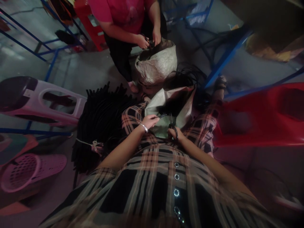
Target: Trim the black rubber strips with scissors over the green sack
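My left hand (149, 121), with a metal bangle (143, 127) on its wrist, pinches a few thin black strands (161, 116) over my lap. My right hand (174, 134) grips black-handled scissors (171, 125), whose blades point up toward the strands. A pale woven sack (166, 106) lies open across my lap, holding a dark tuft of black fibres (173, 106). To my left, a large bundle of black rods or tubes (99, 126) rests against my side, tied with a white string (89, 142).
A co-worker in a pink top (123, 15) works both hands (148, 40) at a second woven sack (156, 61). Tangled black cords (190, 76) lie between the sacks. Red and pink plastic stools (261, 114) stand on either side, with blue metal racks (225, 57) behind.
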Action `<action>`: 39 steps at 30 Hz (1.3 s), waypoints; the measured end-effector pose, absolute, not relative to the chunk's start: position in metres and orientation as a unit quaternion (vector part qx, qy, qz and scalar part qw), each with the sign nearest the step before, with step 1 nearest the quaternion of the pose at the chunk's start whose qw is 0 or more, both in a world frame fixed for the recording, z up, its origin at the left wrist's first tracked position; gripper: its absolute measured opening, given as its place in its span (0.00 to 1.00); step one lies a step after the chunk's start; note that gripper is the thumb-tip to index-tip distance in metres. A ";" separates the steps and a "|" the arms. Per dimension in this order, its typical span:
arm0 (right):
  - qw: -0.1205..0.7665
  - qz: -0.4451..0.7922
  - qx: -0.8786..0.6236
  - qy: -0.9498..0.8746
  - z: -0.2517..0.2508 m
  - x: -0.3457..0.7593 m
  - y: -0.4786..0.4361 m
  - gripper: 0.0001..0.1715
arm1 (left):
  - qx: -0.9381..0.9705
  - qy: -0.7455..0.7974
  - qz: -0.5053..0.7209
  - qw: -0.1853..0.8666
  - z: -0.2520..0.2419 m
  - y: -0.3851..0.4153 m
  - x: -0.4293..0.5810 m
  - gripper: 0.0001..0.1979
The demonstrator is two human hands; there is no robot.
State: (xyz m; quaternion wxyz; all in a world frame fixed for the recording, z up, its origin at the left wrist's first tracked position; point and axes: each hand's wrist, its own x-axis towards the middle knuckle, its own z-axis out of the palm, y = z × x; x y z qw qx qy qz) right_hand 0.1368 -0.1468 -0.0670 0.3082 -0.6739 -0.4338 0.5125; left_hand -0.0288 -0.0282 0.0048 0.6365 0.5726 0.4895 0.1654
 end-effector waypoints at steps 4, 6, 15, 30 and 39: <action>0.302 0.522 -0.650 -0.462 -0.067 0.134 -0.146 0.10 | 0.564 0.491 0.162 0.644 0.007 -0.031 -0.023 0.13; 0.300 0.525 -0.636 -0.479 -0.066 0.134 -0.147 0.10 | 0.570 0.485 0.157 0.644 0.005 -0.033 -0.021 0.13; 0.284 0.516 -0.634 -0.501 -0.059 0.135 -0.147 0.08 | 0.617 0.485 0.114 0.609 -0.012 -0.040 -0.021 0.16; 0.261 0.455 -0.678 -0.515 -0.064 0.135 -0.148 0.11 | 0.812 0.452 0.086 0.359 0.011 -0.033 -0.039 0.16; 0.271 0.458 -0.683 -0.500 -0.075 0.136 -0.146 0.10 | 0.782 0.466 0.099 0.403 -0.007 -0.037 -0.052 0.17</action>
